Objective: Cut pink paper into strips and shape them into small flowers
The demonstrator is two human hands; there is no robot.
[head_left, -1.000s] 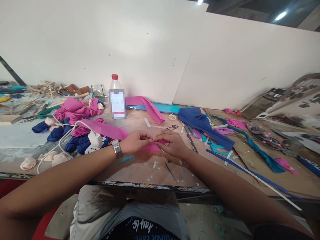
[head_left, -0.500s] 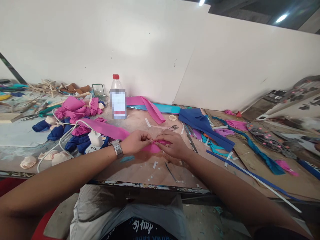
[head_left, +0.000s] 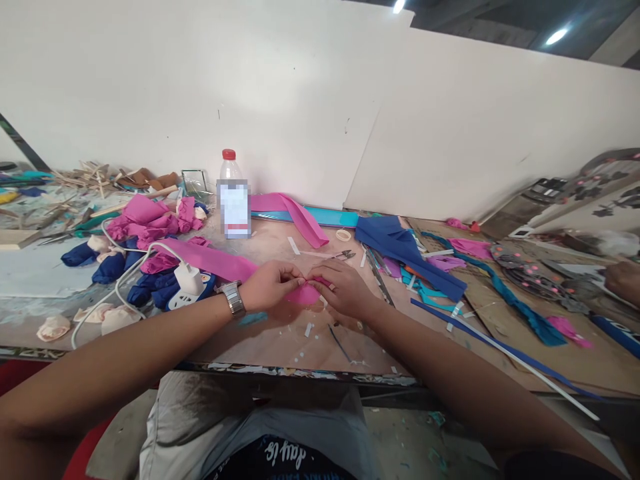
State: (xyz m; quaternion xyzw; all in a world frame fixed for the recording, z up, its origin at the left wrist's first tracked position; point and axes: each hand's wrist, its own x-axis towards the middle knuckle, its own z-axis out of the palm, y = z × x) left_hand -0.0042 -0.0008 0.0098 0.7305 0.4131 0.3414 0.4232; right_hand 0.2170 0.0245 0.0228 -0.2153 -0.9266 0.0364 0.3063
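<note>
Left hand (head_left: 275, 285) and right hand (head_left: 347, 287) meet fingertip to fingertip, both in a narrow pinch on a bright pink, thin fabric-like piece (head_left: 303, 295). The piece sits right at the grip, gathered between the fingertips, with a loose flap hanging just below; exact fold hidden by fingers. Silver metal-link watch (head_left: 233, 300) on the left wrist.

Left of the grip: long flat pink strip (head_left: 215, 259) running to behind the left hand; can't tell if it joins the pinched piece. Farther left, white plug (head_left: 189, 279) with cable, crumpled pink bundles (head_left: 145, 217), dark blue bundles (head_left: 109, 267), cream bundles (head_left: 54, 328).

Beyond the grip: small metal snips (head_left: 346, 255), cream ring (head_left: 344, 235), folded pink strip (head_left: 305, 223). Beyond and left: clear bottle with red cap (head_left: 231, 172), standing upright.

Right of the grip: navy blue folded cloth (head_left: 410, 250), then twisted teal strip (head_left: 505, 293). Far right, at the edge: another person's hand (head_left: 625, 280), partly cut off.
</note>
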